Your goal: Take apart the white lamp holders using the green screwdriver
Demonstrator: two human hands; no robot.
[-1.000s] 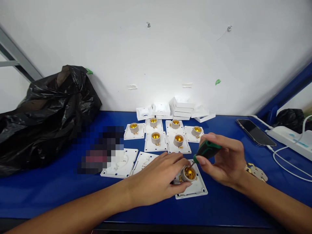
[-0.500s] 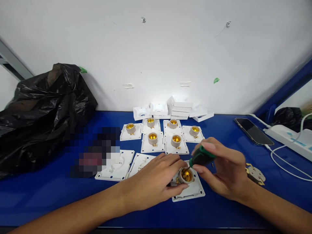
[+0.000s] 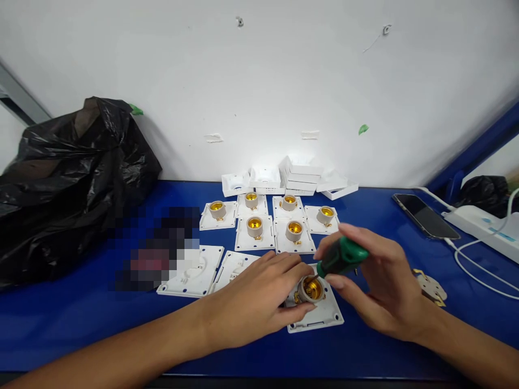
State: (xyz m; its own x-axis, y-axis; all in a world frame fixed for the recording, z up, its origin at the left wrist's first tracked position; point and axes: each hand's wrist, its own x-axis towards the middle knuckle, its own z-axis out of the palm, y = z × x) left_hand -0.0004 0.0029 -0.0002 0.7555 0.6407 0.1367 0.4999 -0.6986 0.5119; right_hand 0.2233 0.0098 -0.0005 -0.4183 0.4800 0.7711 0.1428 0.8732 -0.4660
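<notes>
My left hand [image 3: 255,300] grips a beige lamp socket [image 3: 311,289] with a brass inside, which stands on a white square plate [image 3: 322,316] on the blue table [image 3: 81,319]. My right hand [image 3: 381,289] holds a green-handled screwdriver [image 3: 343,255], whose tip points down into the socket's brass opening. Just beyond, several finished white plates with sockets [image 3: 275,227] lie in two rows.
Two bare white plates [image 3: 194,273] lie left of my left hand. White covers [image 3: 292,178] are stacked by the wall. A black plastic bag [image 3: 68,178] fills the left side. A phone [image 3: 425,216], a power strip [image 3: 482,224] with cable and a brass-fitted part [image 3: 432,286] lie at right.
My right hand has turned the screwdriver handle a little in the socket; the handle now lies flatter and further right. My left hand keeps its hold. The camera has shifted slightly.
</notes>
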